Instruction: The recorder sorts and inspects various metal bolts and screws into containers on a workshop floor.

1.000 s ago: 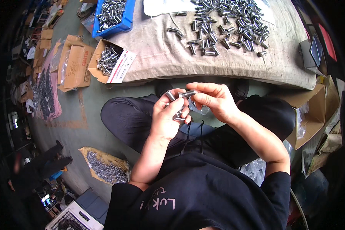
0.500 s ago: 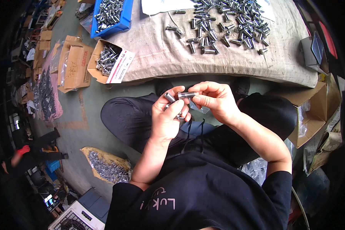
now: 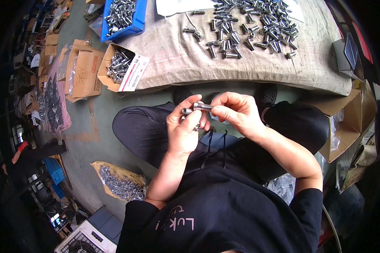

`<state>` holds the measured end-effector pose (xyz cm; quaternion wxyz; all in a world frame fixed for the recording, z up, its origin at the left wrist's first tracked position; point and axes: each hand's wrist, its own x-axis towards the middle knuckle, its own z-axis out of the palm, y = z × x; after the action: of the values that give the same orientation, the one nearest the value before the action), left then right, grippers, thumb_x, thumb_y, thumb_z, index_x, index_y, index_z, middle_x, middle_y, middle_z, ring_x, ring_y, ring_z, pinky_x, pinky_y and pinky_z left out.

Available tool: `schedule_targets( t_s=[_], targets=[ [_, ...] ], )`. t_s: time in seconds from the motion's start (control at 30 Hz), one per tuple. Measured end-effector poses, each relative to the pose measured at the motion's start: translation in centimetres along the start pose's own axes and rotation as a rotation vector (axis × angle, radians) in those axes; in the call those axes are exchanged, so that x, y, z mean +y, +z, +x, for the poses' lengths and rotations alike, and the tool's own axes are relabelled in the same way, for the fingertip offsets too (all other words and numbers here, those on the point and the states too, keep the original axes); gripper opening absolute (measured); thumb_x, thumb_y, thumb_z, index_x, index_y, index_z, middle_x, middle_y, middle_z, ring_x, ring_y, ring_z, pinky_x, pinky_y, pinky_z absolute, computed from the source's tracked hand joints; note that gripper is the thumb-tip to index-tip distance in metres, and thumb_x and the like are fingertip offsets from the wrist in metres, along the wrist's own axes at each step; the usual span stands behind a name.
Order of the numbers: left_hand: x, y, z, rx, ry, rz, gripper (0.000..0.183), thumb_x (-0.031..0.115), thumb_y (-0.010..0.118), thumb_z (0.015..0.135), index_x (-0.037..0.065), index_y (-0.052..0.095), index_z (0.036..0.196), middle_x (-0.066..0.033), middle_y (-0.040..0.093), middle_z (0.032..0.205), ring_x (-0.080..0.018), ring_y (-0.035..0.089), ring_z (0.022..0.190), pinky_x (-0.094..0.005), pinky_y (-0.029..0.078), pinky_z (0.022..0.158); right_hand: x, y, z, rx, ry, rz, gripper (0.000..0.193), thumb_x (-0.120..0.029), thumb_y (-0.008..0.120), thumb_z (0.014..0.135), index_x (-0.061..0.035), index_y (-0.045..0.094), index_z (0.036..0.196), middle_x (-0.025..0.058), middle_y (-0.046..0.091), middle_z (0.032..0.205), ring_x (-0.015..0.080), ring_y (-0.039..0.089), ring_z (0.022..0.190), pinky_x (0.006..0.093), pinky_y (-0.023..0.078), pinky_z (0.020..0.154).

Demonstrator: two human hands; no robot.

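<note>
The right hand [image 3: 239, 114] pinched a metal fastener [image 3: 203, 106], the left hand [image 3: 182, 130] cupped more fasteners [image 3: 187, 111]; it seemed a close check, calling next for steady turning.

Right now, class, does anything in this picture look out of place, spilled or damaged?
Nothing looks clearly spilled or damaged, though details are small. Slightly odd: a couple of bolts lie on the cloth, left of the main pile, like strays. The bolt in the right hand shows no obvious damage.

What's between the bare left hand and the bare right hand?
A shiny silver metal pin, one end pinched by the bare right hand, the other at the bare left hand; it shows in the head view.
</note>
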<state>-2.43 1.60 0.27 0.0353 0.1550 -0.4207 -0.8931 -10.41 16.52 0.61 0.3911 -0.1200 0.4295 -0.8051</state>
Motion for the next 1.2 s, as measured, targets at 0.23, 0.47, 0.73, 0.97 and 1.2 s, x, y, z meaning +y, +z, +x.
schedule_targets(
  t_s=[0.23, 0.47, 0.73, 0.97, 1.2],
  targets=[
    [-0.3, -0.1, -0.1, -0.004, 0.066, 0.119, 0.031, 0.001, 0.05, 0.082, 0.004, 0.054, 0.113, -0.0072, 0.057, 0.083, -0.012, 0.05, 0.062, -0.0285, 0.045, 0.054, 0.7, -0.2, 0.0, 0.052, -0.031, -0.028, 0.012, -0.006, 0.06, 0.082, 0.0017, 0.057, 0.09, 0.0055, 0.06, 0.077, 0.0098, 0.058, 0.07, 0.0218, 0.045, 0.062],
    [0.2, 0.7, -0.1, 0.009, -0.043, 0.18, 0.036, 0.002, 0.052, 0.082, 0.002, 0.05, 0.118, -0.0076, 0.057, 0.082, -0.0118, 0.05, 0.061, -0.0285, 0.045, 0.054, 1.2, -1.0, 0.6, 0.166, 0.023, 0.245, 0.015, -0.002, 0.061, 0.077, -0.0001, 0.059, 0.092, 0.0014, 0.057, 0.074, 0.0075, 0.052, 0.068, 0.0231, 0.044, 0.065],
    [0.8, 1.1, -0.1, 0.032, -0.16, 0.533, 0.041, 0.003, 0.056, 0.079, 0.0, 0.049, 0.119, -0.0038, 0.054, 0.076, -0.0065, 0.049, 0.06, -0.02, 0.044, 0.054, -0.5, -1.3, 0.9, 0.103, 0.302, 0.294, 0.015, -0.019, 0.056, 0.082, -0.0041, 0.055, 0.081, 0.0009, 0.05, 0.062, 0.0083, 0.045, 0.054, 0.0196, 0.037, 0.049],
    [0.1, 1.4, 0.0, -0.004, 0.112, 0.932, 0.043, -0.005, 0.055, 0.075, -0.002, 0.049, 0.117, -0.0036, 0.056, 0.08, -0.0049, 0.047, 0.064, -0.0187, 0.042, 0.057, 0.9, -0.3, 0.7, 0.089, -0.009, -0.424, 0.019, -0.019, 0.063, 0.081, 0.0001, 0.064, 0.084, 0.0012, 0.061, 0.068, 0.0043, 0.052, 0.062, 0.0211, 0.042, 0.054],
    [1.7, -0.1, 0.4, 0.03, -0.288, 0.039, 0.031, 0.015, 0.048, 0.086, 0.0, 0.049, 0.112, -0.0104, 0.056, 0.086, -0.0136, 0.049, 0.062, -0.0281, 0.045, 0.048, -0.1, -1.4, 0.4, 0.107, 0.171, -0.065, 0.019, -0.013, 0.06, 0.083, -0.0009, 0.063, 0.097, -0.0016, 0.055, 0.062, 0.0025, 0.043, 0.052, 0.0171, 0.035, 0.048]
  ],
)
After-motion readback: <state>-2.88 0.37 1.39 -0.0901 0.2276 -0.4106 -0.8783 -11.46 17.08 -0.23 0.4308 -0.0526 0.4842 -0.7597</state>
